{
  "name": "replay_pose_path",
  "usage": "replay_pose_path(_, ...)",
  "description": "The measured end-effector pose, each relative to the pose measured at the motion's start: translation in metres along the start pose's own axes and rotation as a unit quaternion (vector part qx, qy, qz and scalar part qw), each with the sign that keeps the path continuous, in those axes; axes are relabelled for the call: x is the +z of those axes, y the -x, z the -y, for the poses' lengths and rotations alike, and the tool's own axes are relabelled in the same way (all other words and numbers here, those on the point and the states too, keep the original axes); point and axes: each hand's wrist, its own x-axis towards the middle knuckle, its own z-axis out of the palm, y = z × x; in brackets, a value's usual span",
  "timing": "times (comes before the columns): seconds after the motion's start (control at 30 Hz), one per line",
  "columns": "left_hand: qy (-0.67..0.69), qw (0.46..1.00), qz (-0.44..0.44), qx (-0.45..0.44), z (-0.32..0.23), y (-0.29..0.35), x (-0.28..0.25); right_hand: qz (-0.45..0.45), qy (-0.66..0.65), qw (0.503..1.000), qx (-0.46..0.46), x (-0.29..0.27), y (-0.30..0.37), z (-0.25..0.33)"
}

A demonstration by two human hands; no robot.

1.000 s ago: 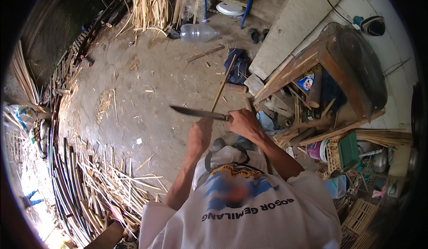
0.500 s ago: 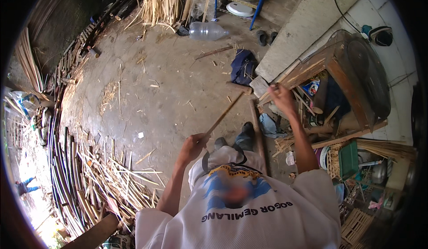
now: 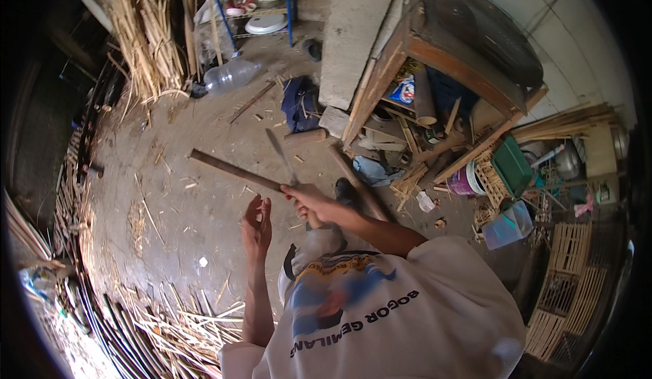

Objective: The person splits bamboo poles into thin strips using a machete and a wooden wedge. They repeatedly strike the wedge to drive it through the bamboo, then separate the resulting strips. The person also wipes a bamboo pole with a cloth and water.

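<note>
My right hand [image 3: 309, 201] reaches in from the right, its fingers closed around the near end of a long, flat brown stick [image 3: 234, 170]. The stick points to the far left, above the floor. A thin, greyish, knife-like blade [image 3: 280, 151] also rises from that hand, smeared by motion; its grip is mostly hidden by my fingers. Just left of and below the right hand, my left hand [image 3: 257, 228] is raised with its fingers apart, holding nothing. The near end of the stick is close to it but does not touch it.
Right of my hands stands a wooden cabinet frame [image 3: 407, 46] filled with odds and ends, with a green basket [image 3: 511, 167] nearby. A large plastic bottle [image 3: 231, 75] and a dark blue cloth [image 3: 299, 104] lie farther off. Split sticks [image 3: 183, 325] are piled at the lower left.
My left hand, earlier closed on a long thin piece, is now open. My right hand has moved left from beside the cabinet and now grips the stick. The view has turned right.
</note>
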Motion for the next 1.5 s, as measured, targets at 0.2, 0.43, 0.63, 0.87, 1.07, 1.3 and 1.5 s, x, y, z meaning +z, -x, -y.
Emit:
replay_pose_path(0.2,0.368,0.929,0.028,-0.006,0.012,-0.023,0.03,0.073,-0.077,0.994,0.028,0.042,0.032,0.016)
replay_pose_path(0.43,0.407,0.894,0.14,-0.124,-0.026,-0.031,-0.015,-0.125,0.219,0.95,-0.183,-0.011,0.035,0.049)
replay_pose_path(0.63,0.413,0.881,0.162,-0.166,-0.053,-0.004,-0.014,-0.116,0.489,0.774,-0.384,-0.005,0.042,0.066)
replay_pose_path(0.87,0.411,0.861,0.216,-0.208,-0.054,0.009,-0.021,-0.118,0.591,0.705,-0.373,-0.006,0.026,0.06)
replay_pose_path(1.07,0.438,0.834,0.267,-0.205,-0.064,0.021,-0.046,-0.284,0.582,0.706,-0.287,-0.062,-0.011,0.087)
replay_pose_path(1.3,0.452,0.828,0.245,-0.223,-0.052,0.017,-0.037,-0.188,0.63,0.666,-0.352,-0.048,0.004,0.075)
replay_pose_path(1.5,0.423,0.821,0.305,-0.231,-0.062,0.029,-0.04,-0.363,0.484,0.761,-0.235,-0.124,-0.049,0.084)
